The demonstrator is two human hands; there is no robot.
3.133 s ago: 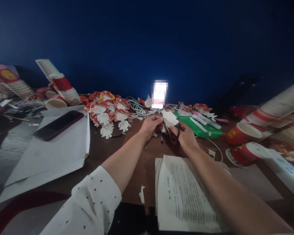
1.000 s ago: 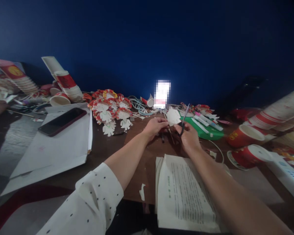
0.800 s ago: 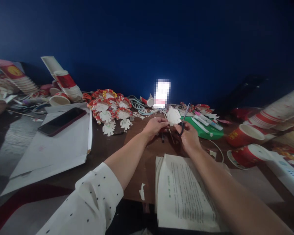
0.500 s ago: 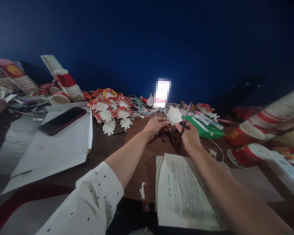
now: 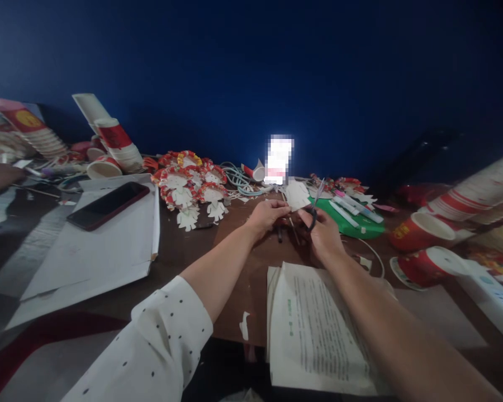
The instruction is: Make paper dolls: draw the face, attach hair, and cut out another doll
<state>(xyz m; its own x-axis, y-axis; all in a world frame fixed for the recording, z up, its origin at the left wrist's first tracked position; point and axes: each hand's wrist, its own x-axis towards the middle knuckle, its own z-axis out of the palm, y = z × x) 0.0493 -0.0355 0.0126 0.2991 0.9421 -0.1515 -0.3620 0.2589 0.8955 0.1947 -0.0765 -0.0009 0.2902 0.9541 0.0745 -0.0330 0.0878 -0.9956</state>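
My left hand (image 5: 266, 218) pinches the lower left edge of a white paper cutout (image 5: 297, 195). A pair of scissors (image 5: 319, 193) is gripped in my right hand (image 5: 322, 231), its blades pointing up and slightly apart, just right of the cutout. The fingers of both hands nearly meet below the paper. Left of my hands lies a cluster of finished-looking red and white paper figures (image 5: 188, 184). Behind the cutout a lit phone screen (image 5: 278, 159) stands upright, its picture blurred out.
A green board (image 5: 352, 226) with pens lies right of my hands. An open book (image 5: 318, 329) is near the front edge. At left a dark phone (image 5: 109, 205) rests on white paper (image 5: 92, 251). Red paper cups (image 5: 421, 231) crowd the right. Another person's hand (image 5: 0, 177) shows far left.
The white cutout has tilted and shifted slightly left in my fingers. The scissor blades have opened a little. At far left the other person's hand has moved right.
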